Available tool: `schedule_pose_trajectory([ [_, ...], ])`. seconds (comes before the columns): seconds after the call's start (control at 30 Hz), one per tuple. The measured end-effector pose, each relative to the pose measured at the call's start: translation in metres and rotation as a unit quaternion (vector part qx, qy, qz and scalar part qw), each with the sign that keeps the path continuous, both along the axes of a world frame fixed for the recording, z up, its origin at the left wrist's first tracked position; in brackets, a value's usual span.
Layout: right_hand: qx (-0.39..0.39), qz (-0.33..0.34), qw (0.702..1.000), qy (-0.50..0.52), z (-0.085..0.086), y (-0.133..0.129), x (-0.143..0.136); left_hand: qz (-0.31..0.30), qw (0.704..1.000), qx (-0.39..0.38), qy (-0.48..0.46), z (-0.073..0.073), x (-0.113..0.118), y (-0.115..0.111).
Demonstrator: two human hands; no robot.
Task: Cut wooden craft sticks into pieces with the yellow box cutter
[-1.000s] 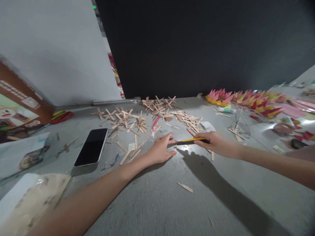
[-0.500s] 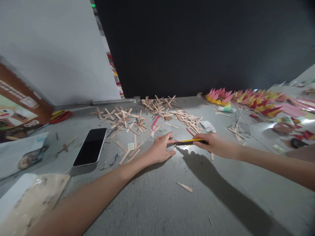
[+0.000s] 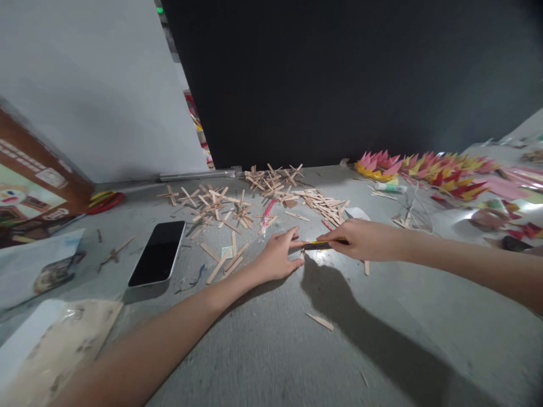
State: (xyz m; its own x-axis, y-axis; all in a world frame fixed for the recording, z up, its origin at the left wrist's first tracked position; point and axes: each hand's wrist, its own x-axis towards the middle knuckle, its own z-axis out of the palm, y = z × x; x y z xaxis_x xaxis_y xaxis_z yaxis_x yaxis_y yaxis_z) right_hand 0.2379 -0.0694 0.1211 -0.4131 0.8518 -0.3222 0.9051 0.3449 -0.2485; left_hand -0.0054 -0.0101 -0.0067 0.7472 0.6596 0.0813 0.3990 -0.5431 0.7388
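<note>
My right hand (image 3: 360,240) grips a yellow-and-black utility knife (image 3: 320,245), its front end pointing left toward my left fingers. Beneath that tip, my left hand (image 3: 278,257) rests on the grey tabletop, pinching a small wooden craft stick (image 3: 302,255) between thumb and fingers. Most of this stick is hidden. A pointed, cut piece of craft stick (image 3: 319,321) lies on the near side of my hands. Just beyond them are a pile of loose craft sticks (image 3: 324,206) and a red strip in clear wrap (image 3: 267,213).
Crossed craft sticks (image 3: 212,200) cover the table's back, below a dark panel (image 3: 339,79). A phone (image 3: 158,253) lies left, near a printed box (image 3: 34,175) and a plastic packet (image 3: 72,333). Pink and yellow paper flowers (image 3: 379,164) and a glue stick (image 3: 389,187) are at right.
My right hand has shifted slightly left along the knife, covering more of its handle, and the right forearm has swung up. My left hand has hardly moved.
</note>
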Motion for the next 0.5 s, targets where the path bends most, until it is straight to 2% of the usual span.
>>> schedule_pose_trajectory([
  [0.13, 0.008, 0.053, 0.998, -0.025, 0.009, 0.013, -0.007, -0.010, 1.000, 0.008, -0.001, 0.000, 0.000, 0.001],
  [0.27, 0.040, 0.068, 0.993, -0.089, 0.004, 0.019, -0.008, -0.009, 1.000, 0.009, 0.005, -0.001, 0.000, 0.003],
  [0.43, 0.105, 0.197, 0.962, -0.158, -0.004, 0.026, -0.009, -0.015, 1.000, 0.008, 0.000, 0.000, 0.000, 0.003],
  [0.5, 0.108, 0.210, 0.957, -0.169, -0.005, 0.029, -0.011, -0.014, 1.000, 0.006, 0.001, 0.001, 0.000, 0.003],
])
